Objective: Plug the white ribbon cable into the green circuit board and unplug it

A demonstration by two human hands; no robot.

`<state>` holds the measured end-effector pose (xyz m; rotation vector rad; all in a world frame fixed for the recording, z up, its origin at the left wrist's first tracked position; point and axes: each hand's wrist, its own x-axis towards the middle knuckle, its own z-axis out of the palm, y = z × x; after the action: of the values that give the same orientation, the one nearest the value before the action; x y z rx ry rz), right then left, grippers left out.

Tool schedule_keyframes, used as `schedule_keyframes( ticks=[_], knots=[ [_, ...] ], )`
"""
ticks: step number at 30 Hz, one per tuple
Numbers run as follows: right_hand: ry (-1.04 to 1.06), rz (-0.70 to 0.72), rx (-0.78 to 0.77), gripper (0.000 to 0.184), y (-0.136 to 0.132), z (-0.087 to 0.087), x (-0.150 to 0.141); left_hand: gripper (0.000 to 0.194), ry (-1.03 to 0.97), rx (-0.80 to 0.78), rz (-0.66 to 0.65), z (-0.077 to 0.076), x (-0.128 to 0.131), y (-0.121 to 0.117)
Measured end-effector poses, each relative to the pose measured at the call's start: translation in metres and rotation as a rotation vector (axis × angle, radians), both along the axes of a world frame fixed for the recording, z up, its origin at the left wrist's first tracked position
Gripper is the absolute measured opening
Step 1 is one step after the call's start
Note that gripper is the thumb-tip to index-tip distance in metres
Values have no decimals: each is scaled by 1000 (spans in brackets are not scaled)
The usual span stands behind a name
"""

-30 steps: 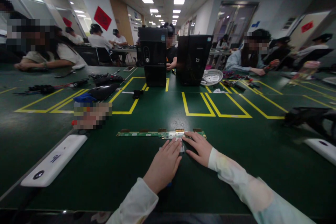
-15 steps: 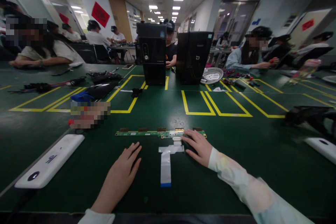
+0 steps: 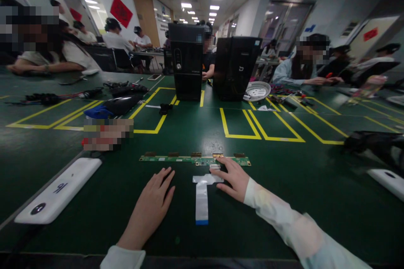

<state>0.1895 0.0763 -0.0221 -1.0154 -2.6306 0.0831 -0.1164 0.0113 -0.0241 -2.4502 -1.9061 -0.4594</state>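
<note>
And here the slim green circuit board (image 3: 172,159) is lying lengthwise across the dark green table (image 3: 259,235); the right hand (image 3: 232,178) is stretching palm down over the board's right half, fingers spread, the index fingertip meeting the board and the thumb standing apart on its near side; a white ribbon cable (image 3: 202,201) with a blue end is running out on the board's near side, though whether it is joining the board is too small to tell; the left hand (image 3: 151,201) is staying out of contact with the board, palm down on its near side towards the left, fingers slightly parted and thumb out wide; a long white device (image 3: 59,191) is lying to the board's left; well beyond the board, two black computer towers, one left (image 3: 186,63) and one right (image 3: 236,67), are standing upright; a white basket (image 3: 258,91) is sitting beyond the board's right end.
</note>
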Motion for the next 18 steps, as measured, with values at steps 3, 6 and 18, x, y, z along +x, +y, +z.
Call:
schedule_keyframes(
  ticks=[3, 6, 18],
  knots=[
    [-6, 1, 4, 47, 1, -4, 1, 49, 2, 12, -11, -2, -1, 1],
    [-22, -9, -5, 46, 1, -5, 1, 49, -1, 14, -6, -3, -1, 1],
    [-132, -21, -72, 54, -8, 4, 8, 50, -35, -14, 9, 0, -1, 1]
  ],
)
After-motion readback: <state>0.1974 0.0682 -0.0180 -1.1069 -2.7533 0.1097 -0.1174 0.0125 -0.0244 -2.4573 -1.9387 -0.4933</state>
